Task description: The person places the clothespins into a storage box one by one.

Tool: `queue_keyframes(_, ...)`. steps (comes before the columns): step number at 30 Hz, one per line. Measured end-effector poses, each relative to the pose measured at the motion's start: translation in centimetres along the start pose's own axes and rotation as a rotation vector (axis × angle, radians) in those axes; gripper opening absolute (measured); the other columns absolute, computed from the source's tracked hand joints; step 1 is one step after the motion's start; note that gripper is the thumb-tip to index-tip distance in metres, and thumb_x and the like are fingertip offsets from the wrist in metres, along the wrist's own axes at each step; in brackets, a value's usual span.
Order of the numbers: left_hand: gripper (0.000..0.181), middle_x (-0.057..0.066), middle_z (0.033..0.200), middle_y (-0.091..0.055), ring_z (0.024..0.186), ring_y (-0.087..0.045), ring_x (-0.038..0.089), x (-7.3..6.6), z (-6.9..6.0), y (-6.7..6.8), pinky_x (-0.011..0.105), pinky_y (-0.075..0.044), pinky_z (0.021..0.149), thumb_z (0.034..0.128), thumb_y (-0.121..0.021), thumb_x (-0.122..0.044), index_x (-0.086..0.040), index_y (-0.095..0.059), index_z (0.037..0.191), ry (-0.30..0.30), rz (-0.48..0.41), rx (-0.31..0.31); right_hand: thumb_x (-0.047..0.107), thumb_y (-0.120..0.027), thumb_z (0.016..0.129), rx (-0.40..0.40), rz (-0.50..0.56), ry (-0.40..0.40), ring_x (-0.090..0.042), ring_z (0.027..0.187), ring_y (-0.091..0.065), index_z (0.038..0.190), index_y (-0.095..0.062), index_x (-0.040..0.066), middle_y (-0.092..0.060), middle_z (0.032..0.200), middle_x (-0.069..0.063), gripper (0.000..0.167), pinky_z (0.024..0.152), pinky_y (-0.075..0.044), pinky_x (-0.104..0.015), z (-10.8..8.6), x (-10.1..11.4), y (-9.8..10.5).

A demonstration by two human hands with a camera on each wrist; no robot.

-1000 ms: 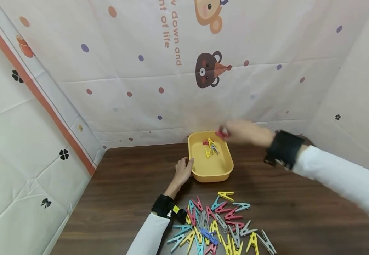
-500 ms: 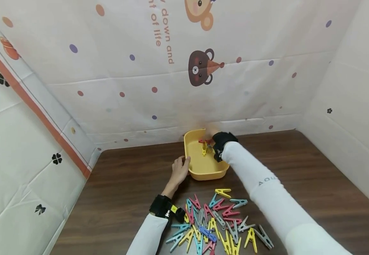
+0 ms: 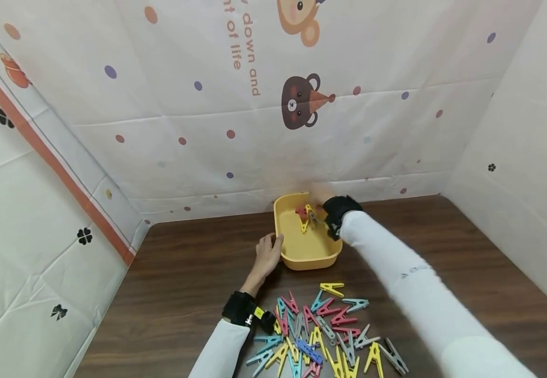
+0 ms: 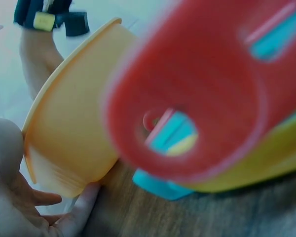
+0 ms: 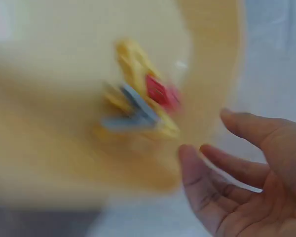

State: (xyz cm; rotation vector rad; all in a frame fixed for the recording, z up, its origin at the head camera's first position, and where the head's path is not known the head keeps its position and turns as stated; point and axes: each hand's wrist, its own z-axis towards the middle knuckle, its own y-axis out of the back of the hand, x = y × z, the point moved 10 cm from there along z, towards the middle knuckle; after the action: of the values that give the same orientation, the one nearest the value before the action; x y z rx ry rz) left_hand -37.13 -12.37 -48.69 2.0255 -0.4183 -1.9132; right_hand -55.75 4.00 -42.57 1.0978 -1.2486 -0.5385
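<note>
A yellow plastic bin (image 3: pixel 308 254) stands at the back of the table with a few clothespins inside: yellow (image 3: pixel 304 227), red (image 3: pixel 300 211) and grey (image 5: pixel 130 121). My left hand (image 3: pixel 267 255) grips the bin's left side, thumb by the rim and fingers low along the wall in the left wrist view. Over the bin's far right corner is my right hand (image 3: pixel 322 194). In the right wrist view its fingers (image 5: pixel 197 182) are spread and hold nothing. Several loose clothespins (image 3: pixel 308 348) in red, yellow, blue and grey lie in a pile in front of the bin.
The dark wooden table (image 3: pixel 183 294) ends at a patterned white cloth backdrop (image 3: pixel 183 168) right behind the bin. A red clothespin (image 4: pixel 212 84) looms very near the left wrist camera. My right sleeve (image 3: pixel 410 278) crosses above the table's right side.
My right hand has carried a red clothespin in over the bin and let go of it. It has since drawn back slightly to the right. The left hand keeps its place.
</note>
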Motion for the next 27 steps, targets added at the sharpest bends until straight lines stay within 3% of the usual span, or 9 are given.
queue_keyframes(1,0.064,0.023,0.160,-0.029,0.147,-0.025,0.039,0.0,-0.1,-0.1,0.057,-0.040,0.113,0.1090,-0.038,-0.047,0.000,-0.040,0.152,0.000,0.002,-0.001,0.025,-0.070,0.094,-0.016,0.017,0.049,-0.011,0.046,-0.042,0.065,-0.052,0.005,-0.046,0.058,-0.002,0.040,0.049,-0.042,-0.024,-2.3,1.9,2.1)
queue_keyframes(3,0.064,0.023,0.160,-0.029,0.147,-0.024,0.039,0.1,-0.1,-0.2,0.058,-0.036,0.116,0.1091,-0.037,-0.047,-0.001,-0.040,0.153,0.000,0.014,0.001,0.013,-0.063,0.098,-0.006,-0.014,0.087,-0.010,0.048,-0.048,0.071,-0.059,-0.001,-0.052,0.062,-0.004,0.031,0.050,-0.046,-0.023,-6.6,5.1,6.0)
queue_keyframes(5,0.063,0.024,0.160,-0.029,0.148,-0.024,0.040,0.0,-0.1,-0.2,0.058,-0.034,0.117,0.1094,-0.037,-0.046,0.000,-0.040,0.153,-0.004,0.018,-0.002,0.010,-0.061,0.100,-0.030,-0.044,0.189,-0.013,0.053,-0.052,0.079,-0.066,-0.006,-0.060,0.066,-0.009,0.027,0.055,-0.047,-0.026,-9.3,6.3,8.5)
queue_keyframes(9,0.061,0.024,0.160,-0.029,0.148,-0.024,0.039,0.0,0.0,0.0,0.056,-0.038,0.115,0.1096,-0.038,-0.044,-0.001,-0.041,0.153,0.004,0.009,-0.008,0.009,-0.065,0.097,-0.080,-0.185,0.334,-0.014,0.059,-0.056,0.092,-0.076,-0.003,-0.069,0.074,-0.010,0.017,0.058,-0.049,-0.030,-15.6,7.4,10.7)
queue_keyframes(13,0.062,0.023,0.160,-0.029,0.147,-0.024,0.038,-0.1,0.1,-0.2,0.054,-0.043,0.112,0.1093,-0.038,-0.045,-0.001,-0.041,0.153,0.007,-0.004,-0.005,0.013,-0.073,0.093,-0.046,-0.251,0.445,-0.008,0.064,-0.059,0.095,-0.076,0.007,-0.070,0.080,-0.001,0.008,0.059,-0.053,-0.026,-22.9,6.8,7.4)
queue_keyframes(16,0.063,0.023,0.160,-0.029,0.146,-0.025,0.038,-0.1,0.2,-0.5,0.053,-0.044,0.111,0.1092,-0.037,-0.046,-0.002,-0.040,0.153,0.003,0.003,0.012,0.019,-0.080,0.087,0.014,-0.290,0.542,-0.010,0.082,-0.062,0.109,-0.072,0.009,-0.067,0.101,-0.002,0.026,0.068,-0.057,-0.025,-28.5,5.7,2.6)
queue_keyframes(19,0.062,0.023,0.160,-0.029,0.146,-0.026,0.038,0.0,0.1,-0.7,0.053,-0.045,0.110,0.1091,-0.038,-0.046,-0.002,-0.040,0.153,0.004,0.009,0.017,0.020,-0.083,0.083,0.100,-0.282,0.606,-0.014,0.096,-0.059,0.122,-0.065,0.010,-0.057,0.115,-0.005,0.044,0.073,-0.058,-0.027,-32.7,4.3,-1.8)
queue_keyframes(22,0.062,0.023,0.160,-0.029,0.146,-0.026,0.038,0.0,0.0,-0.6,0.052,-0.047,0.108,0.1091,-0.039,-0.045,-0.002,-0.040,0.153,0.005,0.006,0.010,0.017,-0.083,0.084,0.191,-0.244,0.592,-0.017,0.099,-0.058,0.126,-0.062,0.014,-0.052,0.119,-0.006,0.047,0.068,-0.054,-0.025,-34.7,2.7,-4.7)
queue_keyframes(27,0.063,0.022,0.160,-0.029,0.144,-0.028,0.036,0.1,0.0,0.1,0.046,-0.054,0.100,0.1091,-0.038,-0.047,-0.002,-0.039,0.154,0.001,-0.003,0.010,0.009,-0.080,0.088,0.171,-0.232,0.579,-0.008,0.088,-0.055,0.112,-0.065,0.017,-0.053,0.105,0.001,0.029,0.063,-0.049,-0.025,-34.7,2.1,-6.2)
